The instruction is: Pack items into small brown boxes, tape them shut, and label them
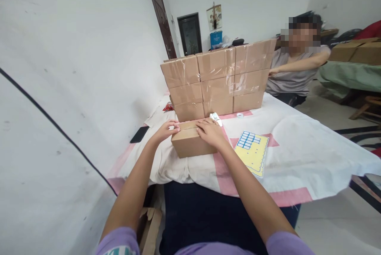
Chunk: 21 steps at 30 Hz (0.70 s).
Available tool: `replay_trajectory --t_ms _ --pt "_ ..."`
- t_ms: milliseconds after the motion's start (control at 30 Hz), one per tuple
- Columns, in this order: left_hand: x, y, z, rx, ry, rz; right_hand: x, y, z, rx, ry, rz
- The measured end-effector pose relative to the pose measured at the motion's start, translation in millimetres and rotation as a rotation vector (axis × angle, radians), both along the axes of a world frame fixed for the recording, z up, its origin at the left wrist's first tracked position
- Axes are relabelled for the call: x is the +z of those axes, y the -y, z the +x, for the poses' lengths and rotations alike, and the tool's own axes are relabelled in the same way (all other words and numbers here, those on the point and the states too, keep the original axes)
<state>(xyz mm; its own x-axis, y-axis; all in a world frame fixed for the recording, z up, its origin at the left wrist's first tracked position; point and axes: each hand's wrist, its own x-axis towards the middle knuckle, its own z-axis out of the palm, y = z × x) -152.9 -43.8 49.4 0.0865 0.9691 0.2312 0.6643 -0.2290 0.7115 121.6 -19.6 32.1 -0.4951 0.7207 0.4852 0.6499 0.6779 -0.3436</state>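
A small brown cardboard box (pixel 190 146) lies on the cloth-covered table in front of me, its flaps folded shut with a seam along the top. My left hand (pixel 165 131) is at the box's left end, thumb and fingers curled at the upper edge. Over the right end lies my right hand (pixel 210 131), its fingers bent onto the top and gripping that side. Just behind the right hand is a white tape dispenser (pixel 216 119), partly hidden by it.
Stacked taped cartons (pixel 217 82) form a wall behind the box. A yellow printed sheet (pixel 253 154) and a tape roll (pixel 239 115) lie to the right, a black phone (pixel 139 134) to the left. Another person (pixel 293 70) sits beyond the stack. A wall borders the left.
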Motion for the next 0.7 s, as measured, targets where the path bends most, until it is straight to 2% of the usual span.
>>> replay_trajectory --t_ms 267,567,700 --pt "-2.1 -3 -3 -0.003 0.073 -0.027 1.0 0 1 0.005 0.009 0.014" --pt "-23.9 -12 7 0.093 0.289 -0.085 2.1 0 1 0.009 0.027 0.02" --pt "-25.6 -11 8 0.095 0.334 -0.113 2.2 0 0 0.0 0.025 0.014"
